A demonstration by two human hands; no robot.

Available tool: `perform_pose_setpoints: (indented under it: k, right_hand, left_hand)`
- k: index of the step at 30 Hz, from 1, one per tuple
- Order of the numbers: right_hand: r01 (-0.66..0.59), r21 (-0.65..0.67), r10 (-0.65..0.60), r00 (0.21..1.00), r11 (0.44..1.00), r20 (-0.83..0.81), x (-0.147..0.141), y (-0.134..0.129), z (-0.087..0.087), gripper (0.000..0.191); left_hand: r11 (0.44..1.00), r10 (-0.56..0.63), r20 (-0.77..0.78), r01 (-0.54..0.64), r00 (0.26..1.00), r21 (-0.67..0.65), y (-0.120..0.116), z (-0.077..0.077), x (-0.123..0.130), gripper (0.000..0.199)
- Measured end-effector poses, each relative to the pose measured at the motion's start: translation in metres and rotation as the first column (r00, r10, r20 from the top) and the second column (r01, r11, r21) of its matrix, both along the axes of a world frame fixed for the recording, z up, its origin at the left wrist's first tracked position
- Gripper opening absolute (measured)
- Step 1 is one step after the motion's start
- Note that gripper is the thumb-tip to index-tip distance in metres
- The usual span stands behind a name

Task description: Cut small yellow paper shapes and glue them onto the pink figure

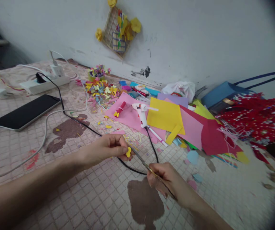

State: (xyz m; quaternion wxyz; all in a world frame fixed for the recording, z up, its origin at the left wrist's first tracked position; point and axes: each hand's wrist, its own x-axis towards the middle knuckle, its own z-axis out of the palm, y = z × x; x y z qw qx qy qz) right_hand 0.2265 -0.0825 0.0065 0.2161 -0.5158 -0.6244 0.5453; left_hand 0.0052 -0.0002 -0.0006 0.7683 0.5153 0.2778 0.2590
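Left grip (114, 146) pinching yellow paper (128, 152), faint digits (151, 38) on wall (190, 41)

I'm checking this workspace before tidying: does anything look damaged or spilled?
The patterned table cover looks worn: ragged brown patches interrupt its grid. Loose paper scraps are strewn near the wall, which has dark smudges.

your left grip (113, 145) hides part of the yellow scrap (128, 152), and your right grip (164, 177) covers part of the scissors (141, 159). you lose the black cord (87, 126) behind your left grip. your left forearm (43, 179) is cut by the left edge; the red bundle (259, 118) looks blurred at the right. you can't read the faint marks (151, 38).
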Motion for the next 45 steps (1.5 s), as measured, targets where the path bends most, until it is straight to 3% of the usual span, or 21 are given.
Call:
perform_pose_setpoints:
  k: [7,14,21,26,31,35,42,45]
  right_hand:
    - [0.102,-0.013,-0.103,0.988,0.995,-0.119,-0.005,0.001,-0.007,0.053]
    - [0.263,0.056,-0.254,0.958,0.963,-0.133,-0.017,0.007,-0.006,0.029]
    - [0.286,0.102,-0.258,0.940,0.953,-0.225,-0.039,0.022,0.006,0.018]
    - [0.292,0.138,-0.266,0.947,0.946,-0.180,-0.043,0.023,0.009,0.013]
    - [0.308,0.091,-0.290,0.942,0.947,-0.169,-0.038,0.023,0.003,0.013]
    - [0.258,0.092,-0.242,0.957,0.962,-0.159,-0.035,0.023,0.001,0.011]
    - [0.355,0.041,-0.327,0.896,0.934,-0.302,-0.029,0.023,-0.007,0.016]
    - [0.335,0.036,-0.310,0.903,0.942,-0.296,-0.028,0.022,-0.007,0.017]
  left_hand:
    - [0.996,0.075,-0.087,-0.071,0.993,0.046,-0.006,0.006,0.007,0.015]
    - [0.969,0.163,-0.114,-0.138,0.980,0.203,-0.013,0.006,0.011,0.014]
    - [0.946,0.206,-0.060,-0.182,0.977,0.269,-0.018,0.002,0.014,0.014]
    - [0.953,0.185,-0.100,-0.153,0.978,0.263,-0.018,-0.003,0.012,0.015]
    - [0.968,0.132,-0.139,-0.097,0.982,0.231,-0.018,-0.006,0.012,0.017]
    - [0.970,0.085,-0.131,-0.052,0.988,0.239,-0.019,-0.005,0.013,0.017]
    - [0.977,0.165,-0.174,-0.136,0.971,0.167,-0.020,-0.001,0.014,0.018]
    - [0.976,0.178,-0.173,-0.151,0.969,0.160,-0.021,0.000,0.014,0.017]
